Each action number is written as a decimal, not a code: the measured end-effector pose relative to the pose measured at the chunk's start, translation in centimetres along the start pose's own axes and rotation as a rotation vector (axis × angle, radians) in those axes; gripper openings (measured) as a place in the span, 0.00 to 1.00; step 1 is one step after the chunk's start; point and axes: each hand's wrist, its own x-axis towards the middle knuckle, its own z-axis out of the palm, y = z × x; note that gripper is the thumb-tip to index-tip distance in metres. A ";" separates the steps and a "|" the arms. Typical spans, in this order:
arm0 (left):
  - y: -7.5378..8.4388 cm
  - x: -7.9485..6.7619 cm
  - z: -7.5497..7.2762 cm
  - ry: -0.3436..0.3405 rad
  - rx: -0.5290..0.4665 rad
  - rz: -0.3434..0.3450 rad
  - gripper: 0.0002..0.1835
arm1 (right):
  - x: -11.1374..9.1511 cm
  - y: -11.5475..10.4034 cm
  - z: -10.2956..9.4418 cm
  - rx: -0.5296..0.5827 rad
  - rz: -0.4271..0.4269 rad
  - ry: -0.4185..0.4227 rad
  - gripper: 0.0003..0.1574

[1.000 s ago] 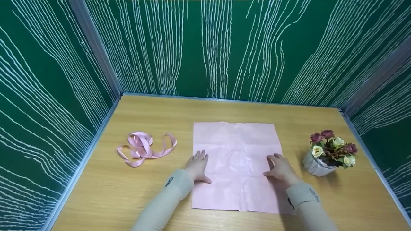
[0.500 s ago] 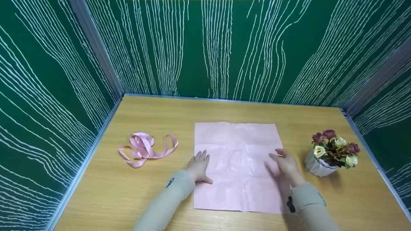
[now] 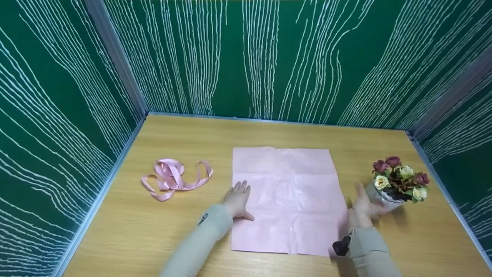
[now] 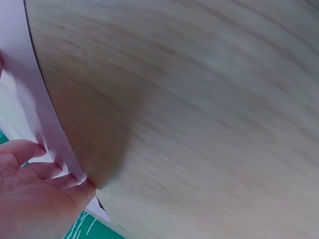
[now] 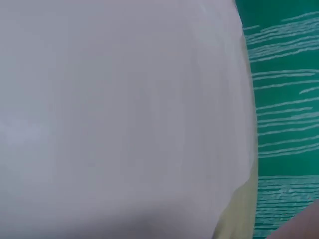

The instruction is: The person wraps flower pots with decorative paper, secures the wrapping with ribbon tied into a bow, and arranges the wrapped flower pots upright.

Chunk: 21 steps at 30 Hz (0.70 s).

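A creased pink sheet of wrapping paper point(image 3: 284, 200) lies flat on the wooden table. My left hand point(image 3: 236, 202) rests on its left edge with fingers spread; in the left wrist view, the fingertips point(image 4: 87, 186) lie along the paper's border. My right hand point(image 3: 364, 207) is beside the white ribbed flowerpot point(image 3: 388, 202), with its thumb across the near side and its fingers by the left side, slightly blurred. Mauve and cream artificial roses point(image 3: 399, 177) fill the pot. The right wrist view is mostly a pale surface seen close up, with a bit of hand point(image 5: 299, 224) in the corner.
A loosely coiled pink satin ribbon point(image 3: 173, 179) lies left of the paper. Green panels point(image 3: 230, 57) with white wavy lines enclose the table point(image 3: 184, 134) at the back and both sides, set in grey metal posts point(image 3: 115, 54).
My right hand has lifted from the paper's right side and moved right to the flowerpot. My left hand stays on the paper's left edge; the ribbon lies as before.
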 end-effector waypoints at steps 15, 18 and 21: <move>0.0 0.1 -0.1 -0.007 0.011 0.001 0.58 | -3.2 -3.2 -2.0 -0.326 0.025 0.047 0.79; 0.1 0.0 -0.1 -0.006 0.017 0.005 0.58 | -2.4 -3.6 -2.0 -0.272 0.007 0.039 0.81; 0.1 0.0 -0.1 -0.005 0.018 0.007 0.58 | -2.1 -4.0 -1.9 -0.239 -0.021 0.063 0.82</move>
